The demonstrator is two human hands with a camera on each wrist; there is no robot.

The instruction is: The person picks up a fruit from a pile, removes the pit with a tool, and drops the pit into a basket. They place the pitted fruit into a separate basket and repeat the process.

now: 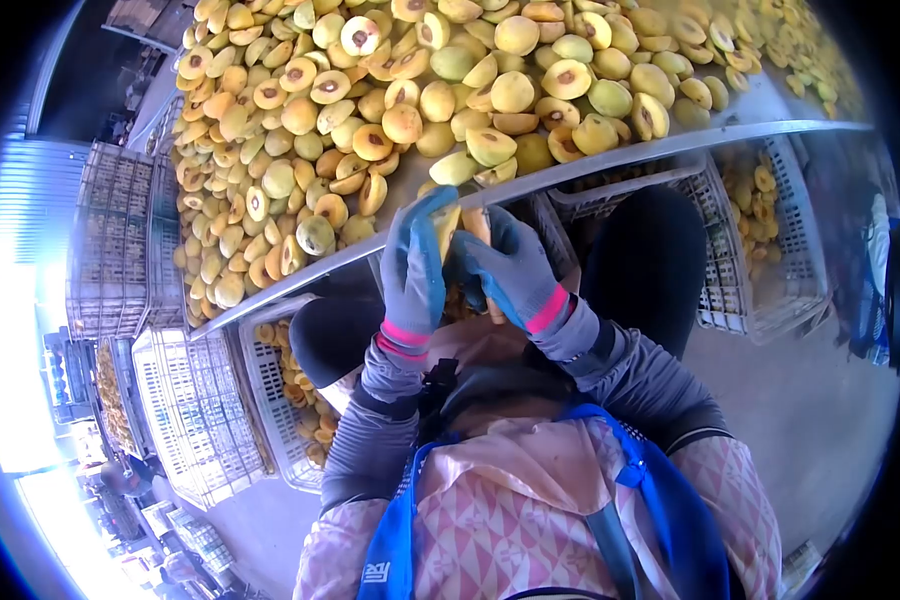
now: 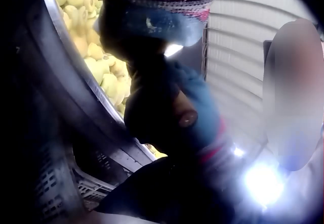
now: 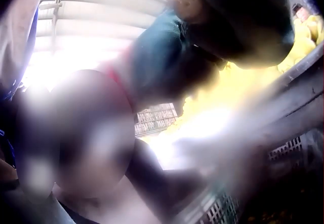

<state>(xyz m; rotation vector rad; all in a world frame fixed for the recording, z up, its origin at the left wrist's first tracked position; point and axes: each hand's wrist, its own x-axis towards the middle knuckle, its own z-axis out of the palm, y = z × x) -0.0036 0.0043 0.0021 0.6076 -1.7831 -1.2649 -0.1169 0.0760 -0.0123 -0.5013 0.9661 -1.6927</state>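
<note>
In the head view, the gloved left hand (image 1: 415, 262) holds a yellow fruit (image 1: 450, 228) upright between its thumb and fingers. Close beside it, the gloved right hand (image 1: 512, 268) has its fingers curled round a brown, wooden-looking handle (image 1: 478, 224). The handle's rounded end (image 2: 188, 119) shows in the left wrist view, next to the blue glove of the right hand (image 2: 200, 100). That end (image 3: 189, 5) is also at the top of the right wrist view. Shadow and the gloves hide the tool's working part and where it meets the fruit.
Halved and whole yellow fruits (image 1: 402, 123) cover the table beyond its metal edge (image 1: 610, 160). Crates with fruit stand under the edge at left (image 1: 270, 400) and right (image 1: 715, 270). Stacked crates (image 1: 115, 240) are at far left. The person's knees are below the table edge.
</note>
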